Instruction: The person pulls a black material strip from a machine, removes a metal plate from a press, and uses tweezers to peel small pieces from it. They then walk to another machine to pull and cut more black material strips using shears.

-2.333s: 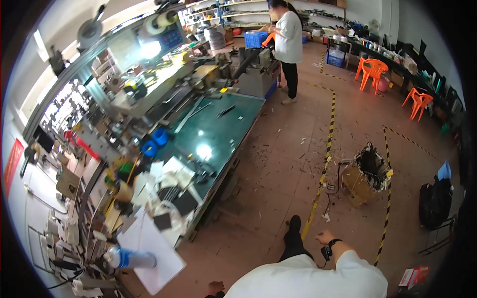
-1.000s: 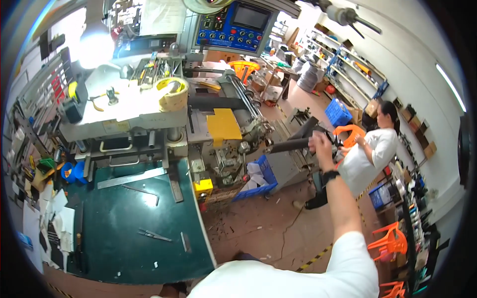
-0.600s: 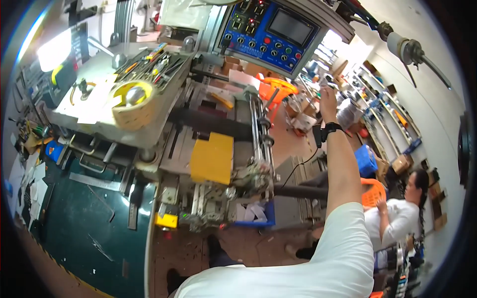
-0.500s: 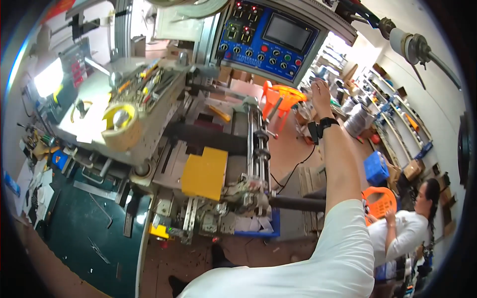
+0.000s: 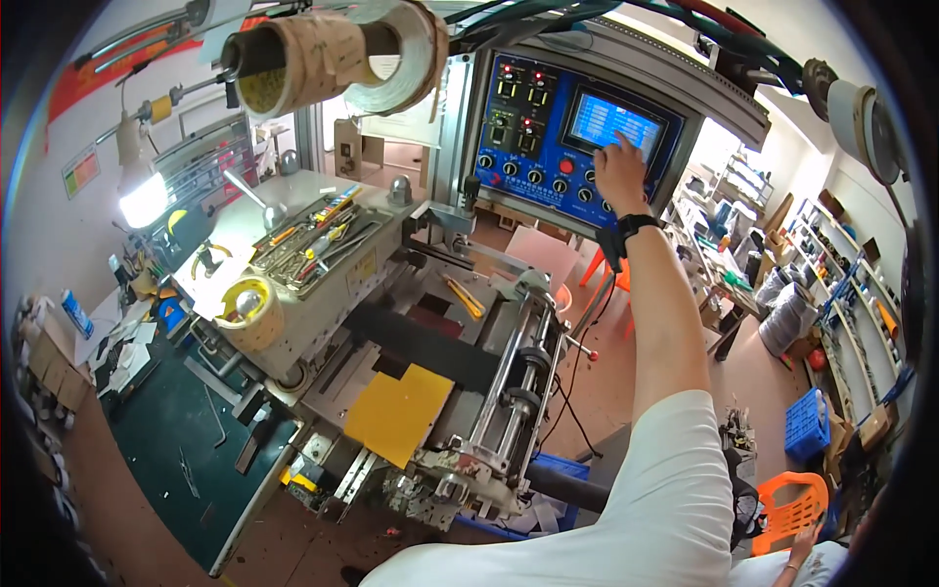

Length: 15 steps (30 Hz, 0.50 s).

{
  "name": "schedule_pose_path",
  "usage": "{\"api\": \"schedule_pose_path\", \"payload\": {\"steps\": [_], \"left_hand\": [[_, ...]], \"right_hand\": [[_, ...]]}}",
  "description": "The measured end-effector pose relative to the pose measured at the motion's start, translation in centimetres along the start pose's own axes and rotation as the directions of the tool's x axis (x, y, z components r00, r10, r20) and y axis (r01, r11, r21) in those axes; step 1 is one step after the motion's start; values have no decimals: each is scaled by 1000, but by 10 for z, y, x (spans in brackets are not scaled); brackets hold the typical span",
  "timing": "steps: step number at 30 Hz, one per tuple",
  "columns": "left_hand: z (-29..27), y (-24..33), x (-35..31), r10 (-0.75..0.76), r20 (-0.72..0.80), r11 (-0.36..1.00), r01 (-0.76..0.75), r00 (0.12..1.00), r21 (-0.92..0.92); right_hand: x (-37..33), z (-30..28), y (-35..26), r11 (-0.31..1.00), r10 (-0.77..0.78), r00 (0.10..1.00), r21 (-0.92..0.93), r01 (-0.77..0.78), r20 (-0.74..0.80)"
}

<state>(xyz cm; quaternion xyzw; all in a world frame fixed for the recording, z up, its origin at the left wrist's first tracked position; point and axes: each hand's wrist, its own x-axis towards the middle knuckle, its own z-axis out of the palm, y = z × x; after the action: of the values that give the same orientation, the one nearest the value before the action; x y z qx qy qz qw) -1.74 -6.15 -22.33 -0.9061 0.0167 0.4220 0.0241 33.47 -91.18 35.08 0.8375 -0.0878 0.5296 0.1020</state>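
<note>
My right hand (image 5: 622,174) is raised to a blue control panel (image 5: 548,181), holding nothing. Its fingers are apart, with a fingertip at or close to the lit touchscreen (image 5: 618,121); contact itself is hard to make out. A black band (image 5: 636,225) circles the wrist. Red-lit switches, knobs and round buttons fill the rest of the panel. Below it stands a machine with metal rollers (image 5: 514,396), a dark strip running across its bed and a yellow sheet (image 5: 399,413) lying at the near side. My left hand is out of view.
A metal tray of tools (image 5: 318,240) and a tape roll (image 5: 249,311) rest on the machine's left top. Large rolls (image 5: 333,59) hang overhead. To the left is a green tabletop (image 5: 166,440). An orange chair (image 5: 790,514) and a person's hand (image 5: 804,543) appear at lower right.
My right hand has moved from beside the panel to its screen. The screen was dark and is now lit. My view has shifted, bringing the overhead rolls in and most of the other person out.
</note>
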Motion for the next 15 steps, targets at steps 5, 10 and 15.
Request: {"api": "schedule_pose_path", "payload": {"steps": [5, 10, 15], "left_hand": [[9, -4, -16, -64, 11, 998, 64, 998, 23], [9, -6, -29, -91, 22, 994, 90, 996, 63], [16, -8, -23, -63, 28, 989, 58, 998, 139]], "right_hand": [[-29, 9, -35, 963, -177, 982, 193, 187, -68], [-59, -33, -43, 879, -295, 954, 378, 292, -50], [-117, -97, -21, 836, -223, 974, 519, 176, 30]]}}
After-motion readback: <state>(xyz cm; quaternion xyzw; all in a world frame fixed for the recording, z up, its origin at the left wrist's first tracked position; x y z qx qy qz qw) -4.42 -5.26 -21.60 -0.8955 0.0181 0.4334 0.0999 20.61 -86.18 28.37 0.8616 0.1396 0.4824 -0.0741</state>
